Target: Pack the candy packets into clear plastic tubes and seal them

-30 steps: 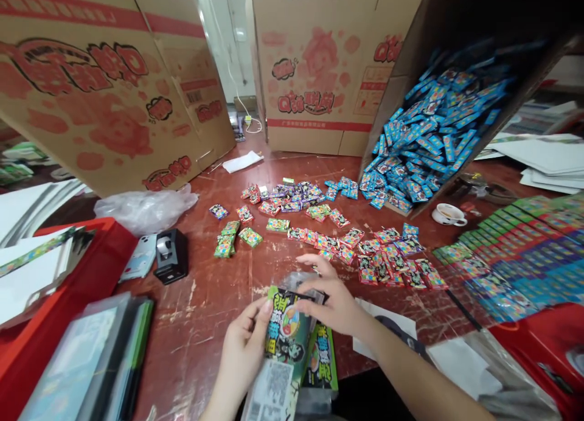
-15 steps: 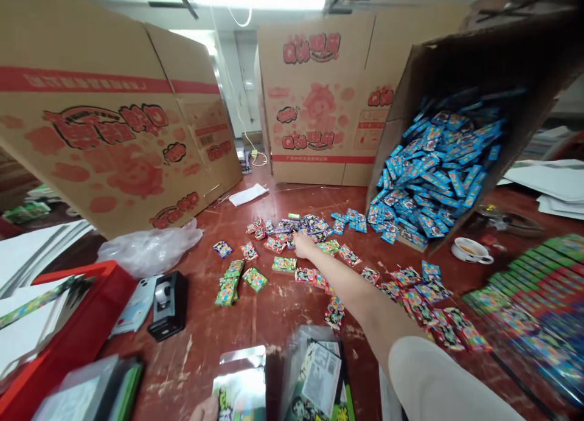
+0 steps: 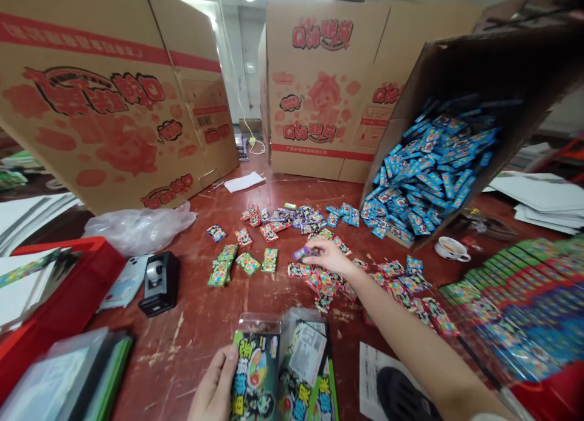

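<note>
My left hand (image 3: pixel 214 387) grips the left edge of a clear bag (image 3: pixel 255 366) with a green printed card inside, low in the view. A second such bag (image 3: pixel 308 363) lies just to its right. My right hand (image 3: pixel 328 258) reaches out over the red-brown table (image 3: pixel 201 323) and pinches a small purple packet (image 3: pixel 303 252) at its fingertips. Around that hand lie several loose small packets: red ones (image 3: pixel 326 284), green ones (image 3: pixel 221 269) and purple ones (image 3: pixel 301 217).
A tipped cardboard box (image 3: pixel 479 62) spills blue packets (image 3: pixel 429 165) at the right. Large printed cartons (image 3: pixel 104 98) stand behind. A tape dispenser (image 3: pixel 157 281), phone (image 3: pixel 125 281), plastic bag (image 3: pixel 137 226), red bin (image 3: pixel 59 299), cup (image 3: pixel 449 249) and rows of packets (image 3: pixel 515 287) surround the area.
My right hand left the bag, stretched to the far purple packets, then drew back toward me with one purple packet pinched. My left hand and the bag rose back into view.
</note>
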{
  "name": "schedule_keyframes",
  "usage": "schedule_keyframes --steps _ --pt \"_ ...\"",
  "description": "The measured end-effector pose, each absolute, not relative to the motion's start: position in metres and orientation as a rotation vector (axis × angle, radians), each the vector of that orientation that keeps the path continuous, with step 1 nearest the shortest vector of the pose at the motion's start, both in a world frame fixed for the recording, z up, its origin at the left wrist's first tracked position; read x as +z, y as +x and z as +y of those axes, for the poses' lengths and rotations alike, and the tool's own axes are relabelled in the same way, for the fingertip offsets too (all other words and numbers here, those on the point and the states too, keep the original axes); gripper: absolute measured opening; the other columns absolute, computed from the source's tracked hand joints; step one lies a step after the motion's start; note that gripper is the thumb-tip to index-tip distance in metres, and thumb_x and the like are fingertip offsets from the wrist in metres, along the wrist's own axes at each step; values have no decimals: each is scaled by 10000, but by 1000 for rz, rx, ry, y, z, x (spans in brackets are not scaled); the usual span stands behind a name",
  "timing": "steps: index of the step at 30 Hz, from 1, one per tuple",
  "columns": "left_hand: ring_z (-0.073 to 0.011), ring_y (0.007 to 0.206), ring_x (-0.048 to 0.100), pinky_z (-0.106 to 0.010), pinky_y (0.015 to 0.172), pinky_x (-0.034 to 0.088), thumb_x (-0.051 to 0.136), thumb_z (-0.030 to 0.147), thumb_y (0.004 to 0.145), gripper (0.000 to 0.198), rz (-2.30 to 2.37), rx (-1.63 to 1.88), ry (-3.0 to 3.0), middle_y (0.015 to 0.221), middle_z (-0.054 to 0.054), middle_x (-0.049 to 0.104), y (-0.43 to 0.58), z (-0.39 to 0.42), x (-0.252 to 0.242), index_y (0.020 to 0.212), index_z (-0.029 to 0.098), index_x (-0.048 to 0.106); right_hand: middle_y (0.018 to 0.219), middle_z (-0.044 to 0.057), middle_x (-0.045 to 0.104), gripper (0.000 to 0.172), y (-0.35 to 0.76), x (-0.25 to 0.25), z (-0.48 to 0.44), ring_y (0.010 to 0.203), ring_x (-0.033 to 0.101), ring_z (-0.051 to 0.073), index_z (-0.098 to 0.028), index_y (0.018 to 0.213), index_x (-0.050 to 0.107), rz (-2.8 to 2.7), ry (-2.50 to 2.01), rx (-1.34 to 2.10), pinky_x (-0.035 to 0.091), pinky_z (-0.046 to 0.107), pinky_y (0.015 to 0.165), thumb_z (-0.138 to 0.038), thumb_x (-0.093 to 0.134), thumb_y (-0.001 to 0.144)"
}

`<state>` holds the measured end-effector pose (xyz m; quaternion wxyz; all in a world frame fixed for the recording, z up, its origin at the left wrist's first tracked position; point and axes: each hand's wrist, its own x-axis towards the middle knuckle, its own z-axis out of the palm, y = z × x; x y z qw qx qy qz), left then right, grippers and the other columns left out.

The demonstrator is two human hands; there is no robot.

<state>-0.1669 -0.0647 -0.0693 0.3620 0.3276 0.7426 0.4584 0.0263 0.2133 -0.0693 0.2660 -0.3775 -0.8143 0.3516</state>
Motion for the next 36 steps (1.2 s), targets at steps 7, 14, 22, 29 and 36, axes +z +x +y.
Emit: schedule_keyframes --steps 7,14,22,29,36 --pt "-188 739 615 -252 698 483 489 528 833 368 1719 1229 1026 778 -11 674 -126 -68 -60 902 191 620 981 51 655 196 67 -65 90 870 607 200 -272 724 732 -1731 -694 1270 456 383 830 -186 569 789" --pt "-190 765 620 -267 720 470 422 437 900 309 1659 1191 1175 868 -35 686 -101 -74 -54 1008 191 576 854 64 668 192 67 -60 67 803 617 202 -197 849 680 -1436 -709 1586 492 357 793 -355 598 778" --pt "-225 877 650 -301 750 478 396 394 915 328 1691 1217 1229 984 -72 703 -95 -79 -44 1112 186 556 1262 69 581 408 50 -30 56 1159 539 217 -247 1237 553 -1884 -524 1408 406 390 1007 -366 583 848" --pt "-207 862 653 -282 734 481 409 390 916 321 1616 1243 1187 982 -59 708 -97 -82 -43 1101 178 564 866 65 702 165 54 -42 60 804 651 204 -211 896 726 -1810 -699 1209 521 340 724 -309 660 781" --pt "-212 861 652 -279 728 496 459 464 875 365 1488 1253 1044 979 -68 709 -93 -76 -40 1028 161 593 814 50 674 166 52 -42 57 768 630 185 -204 843 725 -1807 -709 1296 503 322 699 -346 686 765"
